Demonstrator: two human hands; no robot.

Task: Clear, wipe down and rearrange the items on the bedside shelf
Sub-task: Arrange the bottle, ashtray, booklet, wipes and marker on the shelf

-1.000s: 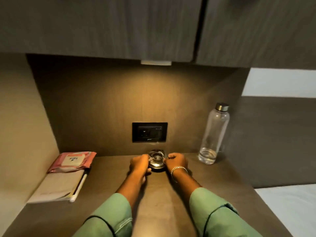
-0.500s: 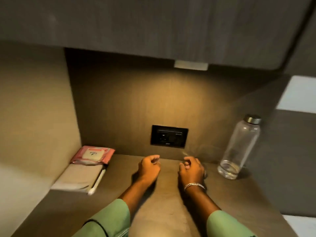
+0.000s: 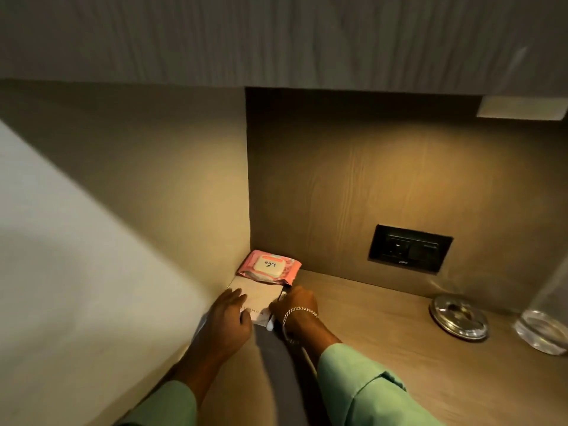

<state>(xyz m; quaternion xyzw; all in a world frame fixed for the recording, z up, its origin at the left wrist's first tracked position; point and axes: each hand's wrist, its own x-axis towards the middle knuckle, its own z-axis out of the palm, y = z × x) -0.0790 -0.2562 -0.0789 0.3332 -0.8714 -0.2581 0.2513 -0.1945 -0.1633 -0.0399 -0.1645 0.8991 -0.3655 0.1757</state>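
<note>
The pale notebook [image 3: 257, 295] lies in the left back corner of the shelf [image 3: 384, 333], with the pink wipes pack [image 3: 269, 267] on its far end. The left hand [image 3: 229, 318] rests flat on it, fingers spread. The right hand [image 3: 295, 305] curls at its right edge by a white pen [image 3: 271, 323]; its grip cannot be told. This looks like the tidying step. Next, both hands need to lift or slide the pile without tipping the pack off.

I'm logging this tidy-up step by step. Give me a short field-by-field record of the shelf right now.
shelf: wooden, lamp-lit
left hand: flat on the notebook
right hand: at the notebook's right edge, by the pen
wipes pack: pink, lying on the notebook's far end in the corner
metal dish: right side, beside the bottle
socket: on the back wall
</note>
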